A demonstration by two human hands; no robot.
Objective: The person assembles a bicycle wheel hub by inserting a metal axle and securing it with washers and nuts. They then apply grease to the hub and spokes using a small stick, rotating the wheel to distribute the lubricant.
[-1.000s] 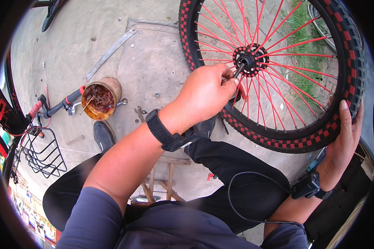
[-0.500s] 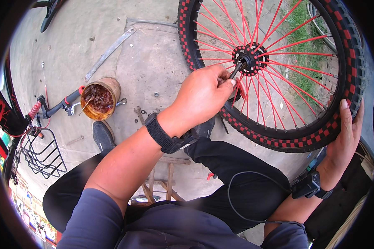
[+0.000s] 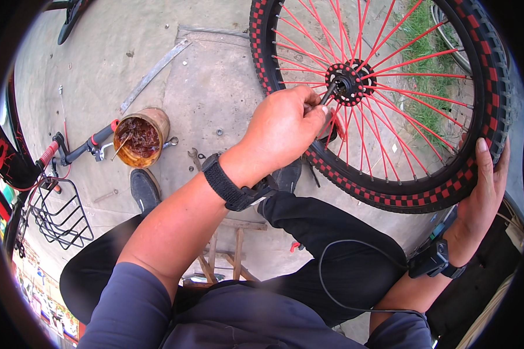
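Note:
A bicycle wheel (image 3: pixel 414 199) with red spokes and a red-and-black checked tyre wall stands tilted in front of me at the upper right. My left hand (image 3: pixel 289 124) pinches a thin dark rod-like tool (image 3: pixel 328 93), whose tip reaches the open middle of the black hub (image 3: pixel 351 83). Just what kind of tool it is, I cannot make out. Along the tyre's lower right edge my right hand (image 3: pixel 488 180) grips the wheel, thumb on the near side and fingers partly hidden behind it.
A tub of reddish-brown grease (image 3: pixel 140 142) with a stick in it stands on the concrete left of centre. Beside it lie a wrench (image 3: pixel 195 158) and small metal parts. A bicycle with a wire basket (image 3: pixel 61 214) is at left; a flat metal strip (image 3: pixel 155 75) lies beyond.
My left hand has shifted slightly left, and the tool's tip has moved a little at the hub. The right hand and the wheel look unchanged.

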